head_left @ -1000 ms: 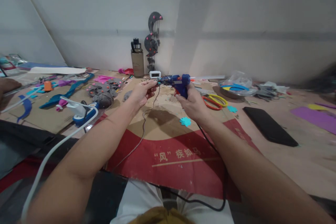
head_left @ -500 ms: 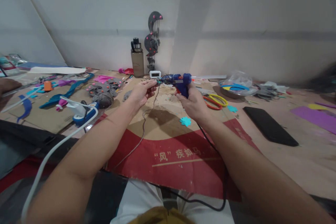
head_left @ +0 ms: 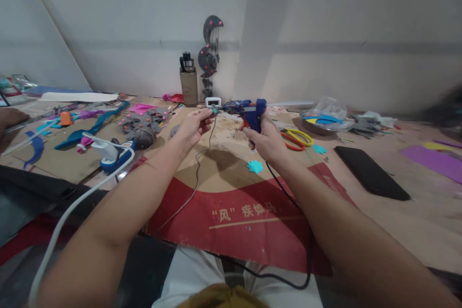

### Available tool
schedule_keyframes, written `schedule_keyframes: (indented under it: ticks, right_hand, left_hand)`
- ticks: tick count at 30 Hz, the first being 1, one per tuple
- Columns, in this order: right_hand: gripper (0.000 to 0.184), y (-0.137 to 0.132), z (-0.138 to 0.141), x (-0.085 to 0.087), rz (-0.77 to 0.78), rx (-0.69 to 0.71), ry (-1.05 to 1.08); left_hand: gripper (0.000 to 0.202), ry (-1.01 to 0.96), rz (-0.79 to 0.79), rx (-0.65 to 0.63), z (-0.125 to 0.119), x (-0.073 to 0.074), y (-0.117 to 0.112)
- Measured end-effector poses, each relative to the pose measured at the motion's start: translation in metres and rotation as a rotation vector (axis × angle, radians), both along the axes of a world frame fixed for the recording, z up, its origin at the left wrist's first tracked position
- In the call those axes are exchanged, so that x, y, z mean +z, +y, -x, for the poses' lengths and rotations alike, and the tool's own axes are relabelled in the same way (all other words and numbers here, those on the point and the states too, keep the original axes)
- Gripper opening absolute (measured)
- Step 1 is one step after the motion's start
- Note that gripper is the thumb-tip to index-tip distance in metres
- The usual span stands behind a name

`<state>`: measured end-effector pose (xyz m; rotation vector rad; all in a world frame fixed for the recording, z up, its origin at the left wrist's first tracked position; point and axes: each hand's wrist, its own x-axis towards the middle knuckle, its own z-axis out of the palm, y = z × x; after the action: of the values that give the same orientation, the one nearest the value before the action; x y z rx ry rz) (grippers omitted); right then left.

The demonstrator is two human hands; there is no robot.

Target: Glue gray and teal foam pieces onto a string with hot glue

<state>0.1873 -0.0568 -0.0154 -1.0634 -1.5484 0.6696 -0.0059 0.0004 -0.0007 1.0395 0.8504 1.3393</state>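
Note:
My right hand point(head_left: 267, 139) is wrapped round a blue hot glue gun point(head_left: 252, 113), whose nozzle points left. Between the thumb and fingertips of my left hand point(head_left: 197, 125) is a small teal piece point(head_left: 215, 110) with grey yarn point(head_left: 198, 168) trailing from it down over the cardboard. The nozzle is close to the teal piece; I cannot tell whether they touch. Below the glue gun a turquoise flower-shaped cutout point(head_left: 255, 167) lies on the red and tan cardboard point(head_left: 252, 231).
Scissors point(head_left: 298, 139), a black phone point(head_left: 371, 173) and a metal bowl point(head_left: 321, 125) are on the right. A bottle point(head_left: 188, 82) stands at the back. On the left are a power strip point(head_left: 117, 156), a grey yarn ball point(head_left: 143, 137) and another person's hand point(head_left: 12, 119).
My right hand has drawn the glue gun slightly to the right, away from the teal piece. My left hand has shifted a little left with the teal piece and yarn.

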Motion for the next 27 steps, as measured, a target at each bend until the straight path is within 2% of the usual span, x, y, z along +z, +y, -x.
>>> schedule_keyframes:
  ticks: [4, 7, 10, 13, 15, 17, 19, 20, 22, 25, 27]
  right_hand:
    - [0.035, 0.005, -0.002, 0.003, 0.142, 0.07, 0.256]
    - [0.029, 0.016, -0.012, -0.001, 0.268, -0.008, 0.293]
    - [0.017, 0.032, -0.027, -0.014, 0.369, -0.172, 0.15]
    - [0.014, 0.043, -0.041, -0.027, 0.453, -0.256, -0.205]
    - [0.02, 0.044, -0.046, -0.03, 0.404, -0.316, -0.425]
    - [0.025, 0.039, -0.047, -0.026, 0.219, -0.449, -0.543]
    - [0.023, 0.032, -0.041, -0.02, 0.002, -0.546, -0.517]
    - [0.021, 0.029, -0.035, -0.016, -0.077, -0.533, -0.453]
    - [0.018, 0.024, -0.018, -0.012, -0.108, -0.368, -0.25]
    - [0.035, 0.02, 0.012, -0.014, -0.012, -0.018, 0.208]
    - [0.045, 0.019, 0.027, -0.018, 0.107, 0.131, 0.445]
  left_hand:
    - [0.013, 0.007, 0.009, 0.058, 0.0, -0.002, 0.001]
    - [0.013, 0.011, -0.003, 0.063, -0.002, -0.005, 0.001]
    - [0.013, 0.025, -0.053, 0.029, -0.005, -0.008, 0.002]
    - [0.013, 0.076, -0.116, -0.004, -0.01, -0.012, 0.002]
    - [0.013, 0.115, -0.142, -0.02, -0.014, -0.014, -0.001]
    - [0.012, 0.14, -0.155, -0.029, -0.018, -0.015, -0.004]
    - [0.01, 0.174, -0.176, -0.013, -0.022, -0.016, -0.009]
    - [0.009, 0.206, -0.202, 0.013, -0.024, -0.016, -0.011]
    - [0.009, 0.3, -0.281, 0.084, -0.028, -0.016, -0.016]
    - [0.009, 0.454, -0.41, 0.18, -0.032, -0.014, -0.022]
    - [0.01, 0.518, -0.452, 0.202, -0.034, -0.014, -0.025]
